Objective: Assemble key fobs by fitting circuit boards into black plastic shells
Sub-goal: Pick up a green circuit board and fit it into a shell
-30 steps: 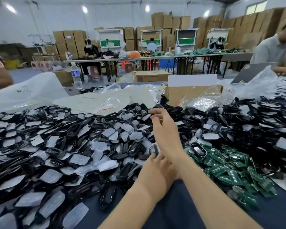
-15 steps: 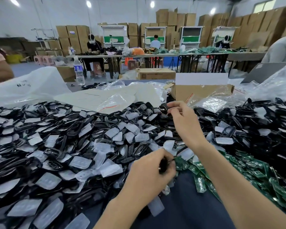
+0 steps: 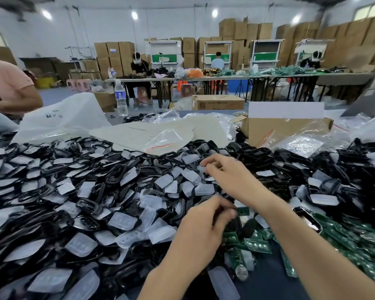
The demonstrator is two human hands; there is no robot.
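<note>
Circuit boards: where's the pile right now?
Head view, lower right: the circuit boards lie under and right of the right forearm, below the shells.

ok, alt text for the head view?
Two bare hands work over a heap of black shells and translucent pads: the left hand grips a blurred dark part, probably a shell; the right hand hovers over the heap. Green circuit boards lie at right.

A dark letter, seemingly an M, shows on the pink shirt [image 3: 8, 83] at the left. Handwritten marks on the white plastic bag [image 3: 69, 120] at the desk's [image 3: 267, 284] far left edge are illegible. The water bottle's [image 3: 120, 98] blue label is also too blurred to read.
</note>
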